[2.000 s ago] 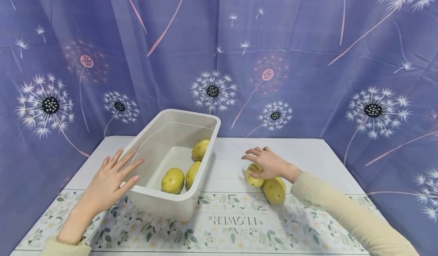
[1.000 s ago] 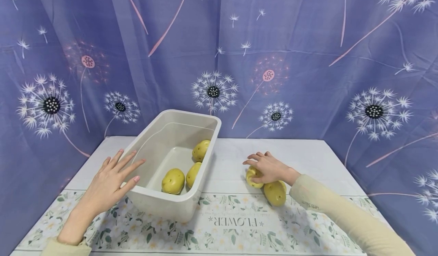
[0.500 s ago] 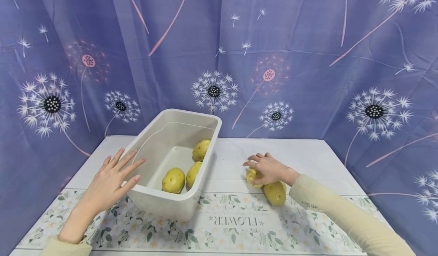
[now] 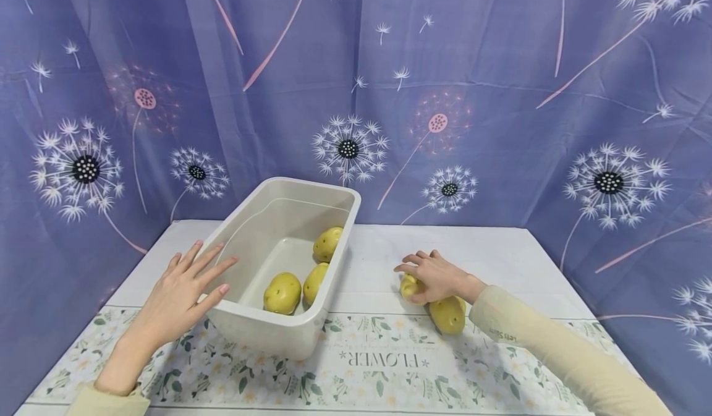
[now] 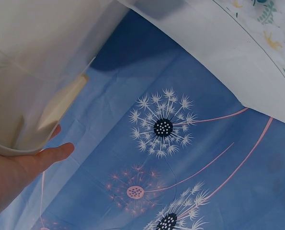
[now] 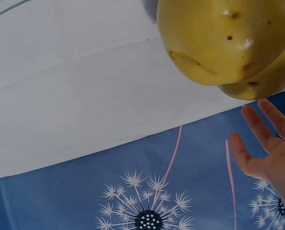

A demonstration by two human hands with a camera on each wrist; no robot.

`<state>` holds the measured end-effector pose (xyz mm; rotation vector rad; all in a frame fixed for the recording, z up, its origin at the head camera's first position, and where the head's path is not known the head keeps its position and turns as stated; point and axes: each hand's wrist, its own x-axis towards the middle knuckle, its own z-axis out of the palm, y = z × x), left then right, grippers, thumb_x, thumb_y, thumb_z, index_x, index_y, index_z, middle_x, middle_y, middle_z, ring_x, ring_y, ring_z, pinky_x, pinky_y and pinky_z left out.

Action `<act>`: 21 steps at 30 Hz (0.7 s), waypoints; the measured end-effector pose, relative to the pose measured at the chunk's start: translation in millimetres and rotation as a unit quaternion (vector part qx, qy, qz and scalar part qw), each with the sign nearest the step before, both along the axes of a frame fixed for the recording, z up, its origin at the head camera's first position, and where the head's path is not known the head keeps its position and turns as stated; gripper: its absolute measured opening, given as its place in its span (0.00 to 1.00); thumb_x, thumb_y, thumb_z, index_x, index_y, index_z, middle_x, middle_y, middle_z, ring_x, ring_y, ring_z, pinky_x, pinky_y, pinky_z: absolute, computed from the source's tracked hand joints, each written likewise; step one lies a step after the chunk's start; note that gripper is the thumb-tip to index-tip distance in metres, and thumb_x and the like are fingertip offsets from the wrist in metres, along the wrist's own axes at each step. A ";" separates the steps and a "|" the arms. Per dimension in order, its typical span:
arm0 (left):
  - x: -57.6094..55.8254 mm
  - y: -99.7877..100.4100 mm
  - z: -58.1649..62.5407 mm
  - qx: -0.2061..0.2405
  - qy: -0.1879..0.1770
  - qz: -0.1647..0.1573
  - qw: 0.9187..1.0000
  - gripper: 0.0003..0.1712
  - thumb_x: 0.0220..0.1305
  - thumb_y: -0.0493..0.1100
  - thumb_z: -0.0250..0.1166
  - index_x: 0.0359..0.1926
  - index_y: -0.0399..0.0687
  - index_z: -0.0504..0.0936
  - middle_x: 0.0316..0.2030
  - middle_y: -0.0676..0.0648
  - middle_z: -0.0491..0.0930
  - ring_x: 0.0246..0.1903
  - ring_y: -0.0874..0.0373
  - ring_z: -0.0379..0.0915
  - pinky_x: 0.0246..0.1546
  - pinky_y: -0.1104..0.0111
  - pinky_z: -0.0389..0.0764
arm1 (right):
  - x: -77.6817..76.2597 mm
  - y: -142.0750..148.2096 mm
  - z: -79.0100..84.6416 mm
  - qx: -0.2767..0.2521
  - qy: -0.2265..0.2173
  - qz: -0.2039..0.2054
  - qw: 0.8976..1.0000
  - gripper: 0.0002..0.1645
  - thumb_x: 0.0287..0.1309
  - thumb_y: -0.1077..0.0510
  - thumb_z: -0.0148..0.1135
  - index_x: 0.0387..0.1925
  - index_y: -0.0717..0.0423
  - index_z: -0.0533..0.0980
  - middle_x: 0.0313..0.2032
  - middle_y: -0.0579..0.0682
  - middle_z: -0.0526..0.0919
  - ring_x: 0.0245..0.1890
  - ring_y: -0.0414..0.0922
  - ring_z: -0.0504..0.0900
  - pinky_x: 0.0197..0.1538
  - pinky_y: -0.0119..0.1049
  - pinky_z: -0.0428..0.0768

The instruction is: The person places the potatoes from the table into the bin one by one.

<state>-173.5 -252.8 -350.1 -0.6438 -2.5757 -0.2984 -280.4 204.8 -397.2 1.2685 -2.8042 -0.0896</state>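
My left hand (image 4: 175,295) lies spread at the near left corner of a pale grey plastic bin (image 4: 261,317), fingers straight over its rim. In the left wrist view, fingers of that hand (image 5: 17,175) show beside the bin wall (image 5: 41,38). Over on the right, my right hand (image 4: 439,275) hovers over or lightly touches a yellow potato (image 4: 408,286), its fingers bent loosely and partly hiding it. Another potato (image 4: 447,315) sits just below the wrist. In the right wrist view the fingers (image 6: 262,129) appear apart from the potatoes; contact is unclear.
Inside the bin are three potatoes: one near the front (image 4: 282,293), one partly hidden by the right wall (image 4: 314,283), one farther back (image 4: 327,244). A floral runner (image 4: 384,379) covers the white table's front. A blue dandelion curtain (image 4: 356,94) stands behind.
My right hand has lowered slightly onto the potato since two seconds ago, then stays almost still. My left hand, the bin and the potatoes in it keep their places.
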 end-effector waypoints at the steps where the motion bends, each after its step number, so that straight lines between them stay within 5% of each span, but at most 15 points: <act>1: -0.1 0.0 0.0 0.000 0.000 0.000 1.000 0.25 0.61 0.52 0.54 0.60 0.57 0.68 0.63 0.39 0.61 0.67 0.40 0.42 0.60 0.38 0.47 | -0.1 0.0 -0.4 0.000 0.000 -0.001 1.000 0.36 0.44 0.39 0.61 0.56 0.49 0.69 0.53 0.56 0.73 0.48 0.50 0.72 0.37 0.42 0.67; 21: -0.1 0.3 -0.3 0.004 -0.002 -0.001 1.000 0.26 0.61 0.53 0.54 0.61 0.58 0.67 0.63 0.39 0.61 0.67 0.40 0.42 0.60 0.38 0.47 | -0.2 -1.3 -8.9 0.003 -0.007 -0.003 1.000 0.39 0.41 0.37 0.63 0.56 0.47 0.69 0.51 0.52 0.74 0.44 0.48 0.72 0.34 0.37 0.63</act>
